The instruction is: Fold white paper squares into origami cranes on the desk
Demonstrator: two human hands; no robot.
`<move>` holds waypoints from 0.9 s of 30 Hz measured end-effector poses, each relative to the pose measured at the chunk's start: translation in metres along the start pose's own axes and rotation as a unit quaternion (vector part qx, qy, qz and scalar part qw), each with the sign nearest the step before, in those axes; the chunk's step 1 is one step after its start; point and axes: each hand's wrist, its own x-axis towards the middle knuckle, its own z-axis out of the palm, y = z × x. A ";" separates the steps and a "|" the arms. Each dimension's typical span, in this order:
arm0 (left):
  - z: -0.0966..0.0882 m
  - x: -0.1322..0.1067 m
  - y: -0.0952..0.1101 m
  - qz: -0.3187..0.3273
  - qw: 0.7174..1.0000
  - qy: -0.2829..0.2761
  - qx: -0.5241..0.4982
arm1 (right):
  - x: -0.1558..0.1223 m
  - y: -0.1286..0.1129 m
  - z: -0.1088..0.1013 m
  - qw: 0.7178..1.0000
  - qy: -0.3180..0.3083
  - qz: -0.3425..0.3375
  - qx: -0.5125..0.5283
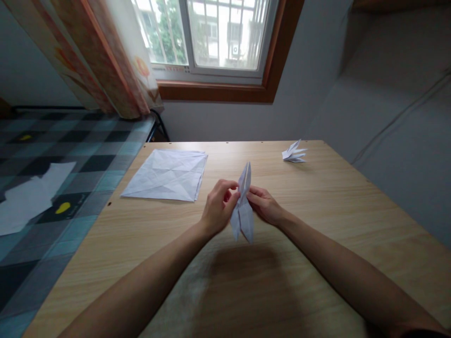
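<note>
- Folded paper piece (244,206): white, long and narrow, tapering to a point at its upper end; the lower part splits into two pointed flaps. Creases run lengthwise.
- Position: held in front of the person, over the middle of the wooden table (327,234), between both hands.
- Grip, left hand (221,204): thumb and fingers are pinched on the piece's left edge.
- Grip, right hand (266,205): thumb and fingers are closed on its right edge.
- Edges: the table's far edge runs below the window (225,37); its left edge adjoins the checked bed cover (116,134).
- Room: wood surface shows to the right of the right hand and between the hands and the far edge. Creased paper sheets (169,173) lie near the left hand, stacked; a small paper figure (293,154) stands well apart, at far right.
- Obscured: fingertips behind the piece are hidden. Its inner layers cannot be made out. White papers (31,199) on the bed are cut off at the left border.
</note>
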 end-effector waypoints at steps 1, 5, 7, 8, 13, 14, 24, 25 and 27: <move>-0.002 0.000 0.002 0.023 0.999 -0.009 0.026 | 0.000 0.000 0.000 1.000 0.000 0.001 0.002; -0.007 0.002 0.005 0.056 0.995 -0.049 0.059 | -0.001 -0.002 0.000 1.000 -0.008 0.008 0.005; -0.007 0.002 0.005 0.055 0.995 -0.063 0.058 | -0.001 -0.004 0.000 1.000 -0.012 0.020 0.013; -0.007 0.003 0.004 0.056 0.995 -0.069 0.054 | -0.002 -0.005 0.000 0.999 -0.016 0.027 0.019; -0.007 0.005 0.005 0.053 0.994 -0.087 0.033 | -0.004 -0.009 0.001 0.997 -0.027 0.054 0.052; -0.007 0.005 0.006 0.047 0.994 -0.090 0.026 | -0.004 -0.009 0.001 0.996 -0.029 0.059 0.055; -0.005 0.004 0.005 0.098 0.992 -0.032 0.078 | -0.004 -0.009 -0.002 0.991 -0.014 0.083 0.101; -0.005 0.003 0.005 0.112 0.989 -0.023 0.097 | -0.004 -0.009 -0.002 0.992 -0.014 0.079 0.098; -0.005 0.003 0.004 0.134 0.983 -0.025 0.120 | -0.004 -0.008 -0.002 0.993 -0.018 0.072 0.093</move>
